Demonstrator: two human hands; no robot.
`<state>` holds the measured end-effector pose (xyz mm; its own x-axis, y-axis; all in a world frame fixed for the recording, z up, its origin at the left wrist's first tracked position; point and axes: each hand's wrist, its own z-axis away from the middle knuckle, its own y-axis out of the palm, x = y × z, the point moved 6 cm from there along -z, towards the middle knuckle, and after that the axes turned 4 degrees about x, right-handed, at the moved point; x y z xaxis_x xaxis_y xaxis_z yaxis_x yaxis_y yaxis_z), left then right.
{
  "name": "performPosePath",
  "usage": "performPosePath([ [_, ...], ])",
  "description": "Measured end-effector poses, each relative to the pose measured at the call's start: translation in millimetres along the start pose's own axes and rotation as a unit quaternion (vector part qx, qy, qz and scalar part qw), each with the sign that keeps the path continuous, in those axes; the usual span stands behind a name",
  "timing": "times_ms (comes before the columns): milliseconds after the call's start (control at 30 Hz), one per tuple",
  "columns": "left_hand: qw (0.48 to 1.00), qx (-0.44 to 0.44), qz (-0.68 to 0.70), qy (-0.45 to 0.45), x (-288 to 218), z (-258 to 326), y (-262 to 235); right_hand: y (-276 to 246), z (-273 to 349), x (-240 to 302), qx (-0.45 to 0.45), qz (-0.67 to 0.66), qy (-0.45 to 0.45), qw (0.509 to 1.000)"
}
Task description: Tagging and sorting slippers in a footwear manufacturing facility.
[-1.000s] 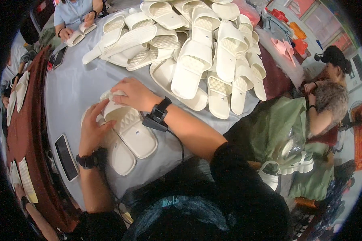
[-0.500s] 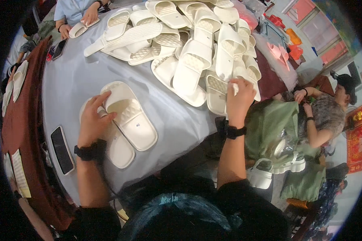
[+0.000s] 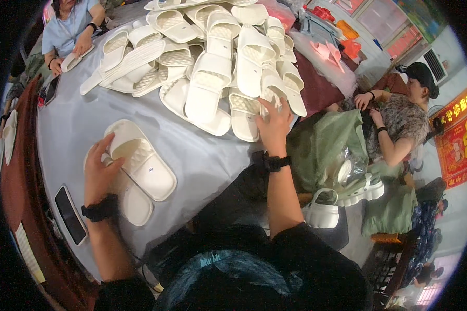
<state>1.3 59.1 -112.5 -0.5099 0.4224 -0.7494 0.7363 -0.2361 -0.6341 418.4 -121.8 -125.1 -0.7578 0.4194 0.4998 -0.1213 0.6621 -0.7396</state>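
Observation:
A pair of cream slide slippers lies side by side on the grey-covered table, the right slipper (image 3: 149,163) fully visible. My left hand (image 3: 101,171) rests at the strap of the left slipper (image 3: 136,203), thumb and fingers apart, hiding part of it. At the near edge of a heap of cream slippers (image 3: 210,85), my right hand (image 3: 275,124) is open with spread fingers. It is beside a slipper (image 3: 245,118) with a textured footbed, and nothing is held in it. Whether its fingertips touch the heap I cannot tell.
A phone (image 3: 70,214) lies left of my left forearm. Across the table, a person in a light blue shirt (image 3: 70,36) handles a slipper. Another person (image 3: 394,114) sits at right beside green sacks (image 3: 321,150). White chunky clogs (image 3: 321,210) stand near my right elbow.
The view has swung, so the table and slippers sit farther left. My right hand's fingers, bunched at a slipper's edge before, are now spread. My left hand stays at the pair.

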Motion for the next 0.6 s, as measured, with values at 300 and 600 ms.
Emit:
performPosePath([
  [300, 1.000, 0.018, 0.000, 0.018, 0.4, 1.2, -1.3, -32.5, -59.0, 1.3, -0.069, 0.042, -0.026, 0.996],
  [600, 0.999, 0.039, -0.025, 0.020, -9.6, -2.1, -1.8, -5.6, -145.2, -10.5, -0.024, 0.061, -0.041, 0.997],
])
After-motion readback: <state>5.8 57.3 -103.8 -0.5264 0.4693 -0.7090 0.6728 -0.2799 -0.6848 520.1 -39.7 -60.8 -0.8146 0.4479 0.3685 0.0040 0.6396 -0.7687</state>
